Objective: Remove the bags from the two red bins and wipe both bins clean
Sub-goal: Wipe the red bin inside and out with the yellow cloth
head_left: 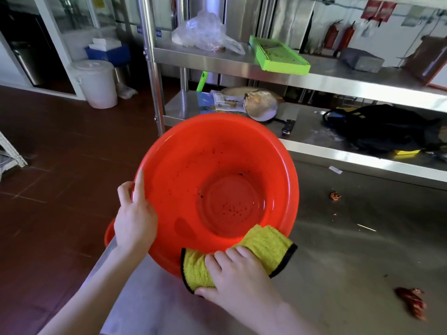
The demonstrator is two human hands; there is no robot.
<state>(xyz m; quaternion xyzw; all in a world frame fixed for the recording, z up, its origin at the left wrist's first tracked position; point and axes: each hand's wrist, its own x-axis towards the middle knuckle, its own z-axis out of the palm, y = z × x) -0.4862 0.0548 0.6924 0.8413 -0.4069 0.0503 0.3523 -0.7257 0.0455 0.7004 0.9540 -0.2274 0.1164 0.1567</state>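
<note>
A steel surface (338,238) fills the lower right of the frame. On it rest a red bin (188,165), tilted, near its left edge, and reddish scraps (411,303) at lower right, with a smaller crumb (335,196) further up.

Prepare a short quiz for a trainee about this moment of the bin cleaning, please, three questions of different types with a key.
1. True or false: the red bin still has a bag inside it.
2. Which hand presses the yellow cloth on the bin's near rim?
A. the left hand
B. the right hand
C. both hands
3. Fill in the missing word: the dark specks inside the bin show that its inside is not yet ____.

Key:
1. False; no bag is in it.
2. B; the left hand only grips the left rim and tilts the bin.
3. clean.
</note>
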